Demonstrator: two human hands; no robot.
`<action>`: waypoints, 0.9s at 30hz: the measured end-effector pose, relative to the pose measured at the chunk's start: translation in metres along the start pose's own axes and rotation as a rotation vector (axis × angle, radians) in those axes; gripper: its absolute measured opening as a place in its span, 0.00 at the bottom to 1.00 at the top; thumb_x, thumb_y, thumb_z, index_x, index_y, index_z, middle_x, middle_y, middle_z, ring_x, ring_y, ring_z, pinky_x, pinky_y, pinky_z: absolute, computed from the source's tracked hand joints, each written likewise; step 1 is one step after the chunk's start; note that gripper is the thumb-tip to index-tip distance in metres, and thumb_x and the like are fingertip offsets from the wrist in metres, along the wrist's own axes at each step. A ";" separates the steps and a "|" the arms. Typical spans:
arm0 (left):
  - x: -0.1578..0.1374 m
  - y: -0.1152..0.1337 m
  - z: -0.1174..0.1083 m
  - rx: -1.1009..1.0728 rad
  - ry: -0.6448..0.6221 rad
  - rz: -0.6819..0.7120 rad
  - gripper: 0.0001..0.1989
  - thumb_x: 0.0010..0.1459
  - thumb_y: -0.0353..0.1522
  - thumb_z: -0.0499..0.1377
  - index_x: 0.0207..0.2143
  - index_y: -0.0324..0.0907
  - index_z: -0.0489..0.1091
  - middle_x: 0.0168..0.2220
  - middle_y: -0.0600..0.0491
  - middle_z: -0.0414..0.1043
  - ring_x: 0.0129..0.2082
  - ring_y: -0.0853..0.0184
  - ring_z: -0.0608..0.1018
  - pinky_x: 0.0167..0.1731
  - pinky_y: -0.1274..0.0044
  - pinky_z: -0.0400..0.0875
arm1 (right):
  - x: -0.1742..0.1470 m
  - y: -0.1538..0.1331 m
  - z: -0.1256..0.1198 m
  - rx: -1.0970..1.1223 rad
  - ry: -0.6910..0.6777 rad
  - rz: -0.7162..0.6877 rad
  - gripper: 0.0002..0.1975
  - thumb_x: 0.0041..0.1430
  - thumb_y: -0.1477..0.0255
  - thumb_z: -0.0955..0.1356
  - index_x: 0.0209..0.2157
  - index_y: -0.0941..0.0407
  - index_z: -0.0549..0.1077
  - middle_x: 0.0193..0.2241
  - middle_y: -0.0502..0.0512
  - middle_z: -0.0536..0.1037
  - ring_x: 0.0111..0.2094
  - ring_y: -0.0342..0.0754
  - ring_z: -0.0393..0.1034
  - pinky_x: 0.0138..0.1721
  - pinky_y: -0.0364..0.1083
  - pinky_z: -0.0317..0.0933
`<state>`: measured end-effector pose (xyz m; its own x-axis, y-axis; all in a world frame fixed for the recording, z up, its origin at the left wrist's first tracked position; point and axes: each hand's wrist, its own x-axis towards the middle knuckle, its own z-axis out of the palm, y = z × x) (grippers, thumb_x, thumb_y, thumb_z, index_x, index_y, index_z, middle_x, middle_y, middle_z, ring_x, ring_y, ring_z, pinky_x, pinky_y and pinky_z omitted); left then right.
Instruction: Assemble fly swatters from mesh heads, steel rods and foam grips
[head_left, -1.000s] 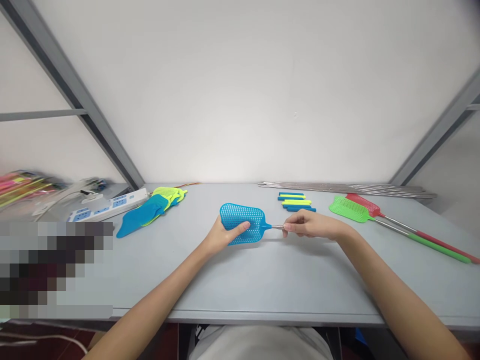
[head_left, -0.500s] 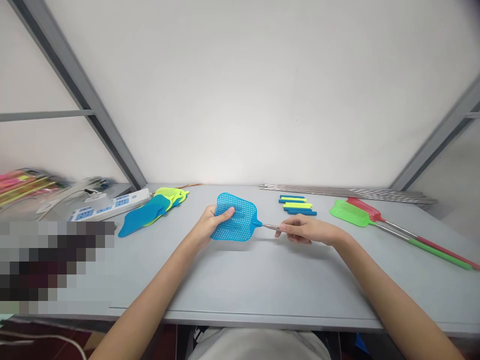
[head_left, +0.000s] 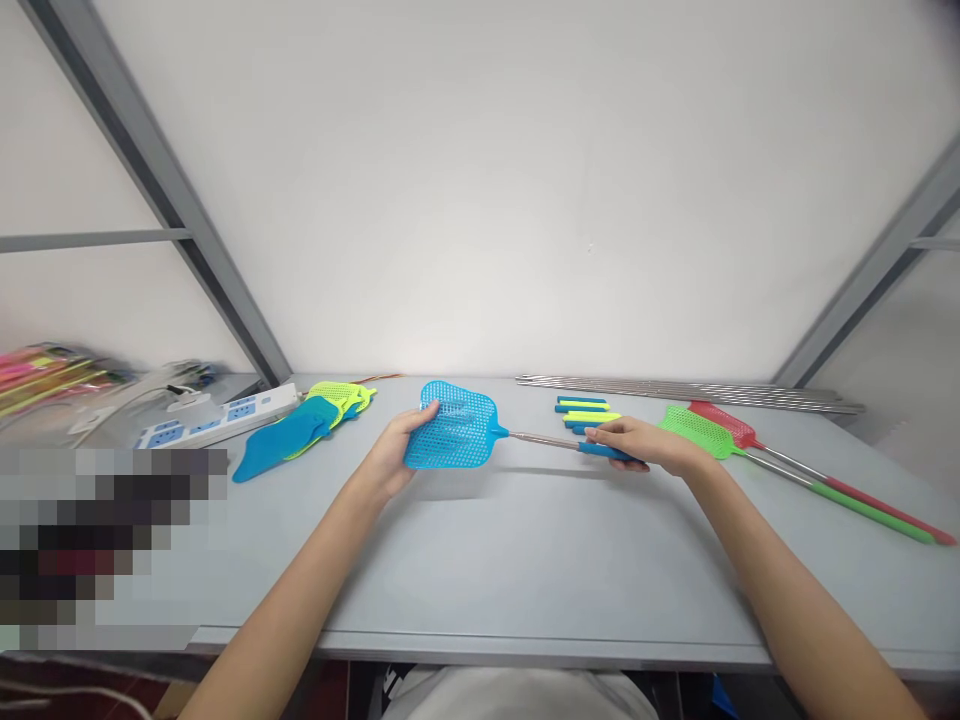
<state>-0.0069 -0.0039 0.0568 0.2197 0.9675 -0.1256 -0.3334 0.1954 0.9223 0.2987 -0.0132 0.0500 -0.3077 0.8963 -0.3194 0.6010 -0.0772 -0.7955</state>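
A blue fly swatter (head_left: 455, 430) is held level above the table between my two hands. My left hand (head_left: 394, 450) grips the left edge of its perforated head, thumb on top. From the head's neck a thin metal rod runs right into a blue grip sleeve. My right hand (head_left: 637, 444) is closed around that sleeve, fingers over its far end. Just behind the right hand lie several loose blue and yellow grip sleeves (head_left: 591, 416). Right of it rest a green fly swatter (head_left: 701, 430) and a red fly swatter (head_left: 840, 482), partly overlapping.
Blue and yellow swatter heads (head_left: 285, 440) are piled at the left, beside a white power strip (head_left: 217, 420). A bundle of metal rods (head_left: 690, 390) lies along the back wall. Colourful packaged items (head_left: 52, 380) sit far left. The grey table's front edge (head_left: 540, 645) runs close to me.
My right hand has moved right along the swatter, from the metal rod to the blue sleeve, which now shows. My left hand and the swatter head have shifted slightly left.
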 end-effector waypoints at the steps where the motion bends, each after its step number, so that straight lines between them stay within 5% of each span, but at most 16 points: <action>1: 0.001 0.002 -0.002 -0.042 0.021 0.009 0.10 0.46 0.34 0.55 0.30 0.37 0.68 0.31 0.47 0.72 0.27 0.64 0.74 0.28 0.75 0.69 | -0.001 0.001 -0.001 0.012 0.010 0.019 0.23 0.43 0.51 0.59 0.24 0.58 0.64 0.15 0.49 0.60 0.14 0.36 0.48 0.14 0.39 0.41; 5: 0.000 0.007 -0.005 -0.212 -0.011 0.070 0.16 0.49 0.41 0.50 0.28 0.38 0.69 0.27 0.50 0.72 0.28 0.64 0.74 0.29 0.75 0.68 | -0.003 -0.002 -0.002 0.111 -0.010 0.016 0.23 0.44 0.52 0.59 0.26 0.59 0.66 0.13 0.45 0.53 0.15 0.35 0.42 0.14 0.38 0.35; 10: -0.019 0.007 0.023 -0.333 -0.089 0.383 0.26 0.46 0.51 0.44 0.39 0.44 0.64 0.43 0.52 0.65 0.44 0.61 0.66 0.39 0.70 0.64 | 0.000 -0.015 0.020 0.468 -0.163 -0.023 0.21 0.46 0.53 0.58 0.28 0.58 0.64 0.15 0.44 0.49 0.15 0.34 0.38 0.13 0.36 0.32; 15: -0.033 0.008 0.058 -0.298 -0.165 0.425 0.32 0.42 0.56 0.39 0.36 0.42 0.63 0.49 0.49 0.58 0.48 0.58 0.62 0.41 0.67 0.62 | -0.002 -0.034 0.063 0.770 -0.529 0.031 0.23 0.48 0.52 0.55 0.29 0.59 0.62 0.16 0.43 0.48 0.14 0.33 0.36 0.12 0.35 0.29; 18: -0.030 0.011 0.069 -0.252 -0.125 0.436 0.25 0.45 0.52 0.43 0.29 0.41 0.62 0.45 0.51 0.62 0.42 0.63 0.67 0.38 0.70 0.65 | -0.004 -0.039 0.087 0.850 -0.655 0.001 0.16 0.49 0.58 0.60 0.24 0.59 0.59 0.16 0.43 0.46 0.14 0.33 0.37 0.13 0.35 0.31; 21: -0.019 0.017 0.077 -0.242 -0.076 0.381 0.12 0.47 0.40 0.54 0.27 0.40 0.60 0.29 0.56 0.66 0.26 0.75 0.70 0.29 0.80 0.67 | -0.004 -0.037 0.106 0.890 -0.665 -0.036 0.17 0.48 0.64 0.63 0.18 0.58 0.51 0.15 0.43 0.46 0.14 0.33 0.38 0.13 0.36 0.33; 24: -0.005 0.022 0.087 -0.259 -0.094 0.256 0.15 0.46 0.40 0.55 0.21 0.39 0.55 0.15 0.62 0.52 0.11 0.82 0.57 0.12 0.87 0.56 | -0.002 -0.032 0.117 0.915 -0.672 -0.017 0.20 0.48 0.65 0.63 0.15 0.57 0.46 0.13 0.42 0.45 0.13 0.33 0.37 0.13 0.36 0.32; 27: 0.009 0.021 0.099 -0.264 -0.159 0.193 0.19 0.44 0.45 0.53 0.19 0.39 0.52 0.13 0.64 0.44 0.08 0.82 0.50 0.07 0.87 0.47 | -0.001 -0.029 0.122 0.934 -0.671 -0.008 0.21 0.49 0.65 0.62 0.14 0.57 0.45 0.10 0.42 0.45 0.12 0.34 0.37 0.13 0.37 0.31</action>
<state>0.0794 -0.0072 0.1111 0.2624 0.9576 0.1190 -0.6034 0.0666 0.7946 0.1917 -0.0653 0.0103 -0.8087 0.5066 -0.2990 -0.0983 -0.6175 -0.7804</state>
